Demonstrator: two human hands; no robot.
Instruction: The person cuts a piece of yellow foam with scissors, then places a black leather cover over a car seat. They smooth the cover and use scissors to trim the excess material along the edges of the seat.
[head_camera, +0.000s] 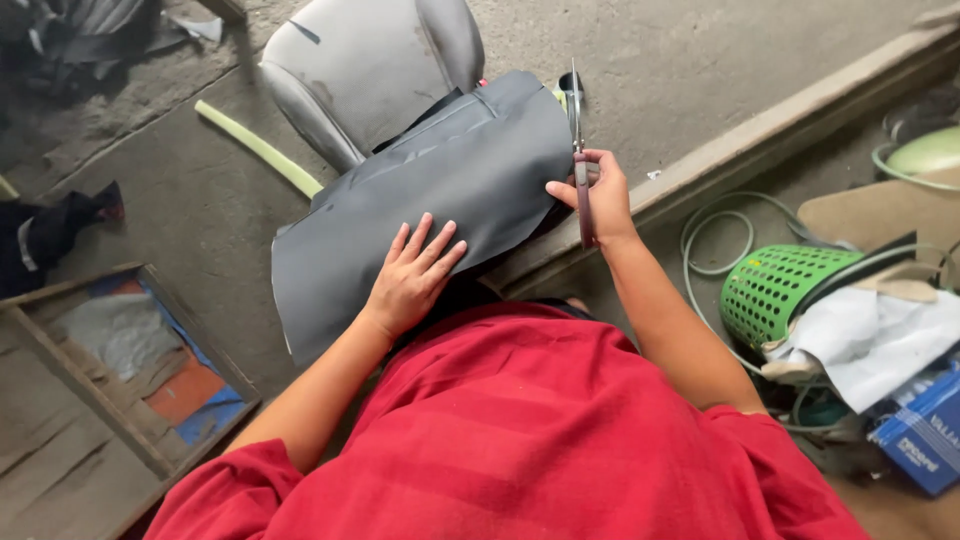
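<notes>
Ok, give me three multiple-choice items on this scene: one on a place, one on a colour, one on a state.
1. Where does the left hand lie?
A. Flat on the grey sheet
B. On the green basket
C. On the wooden frame

2. What colour is the person's shirt?
A. Blue
B. Red
C. White

3. How does the right hand stand?
A. Open and empty
B. Resting flat on the floor
C. Closed around the scissors

Answers:
1. A: the palm and spread fingers press flat on the grey material.
2. B: the shirt fills the lower picture in red.
3. C: the hand grips the handles, and the blades point away along the sheet's edge.
</notes>
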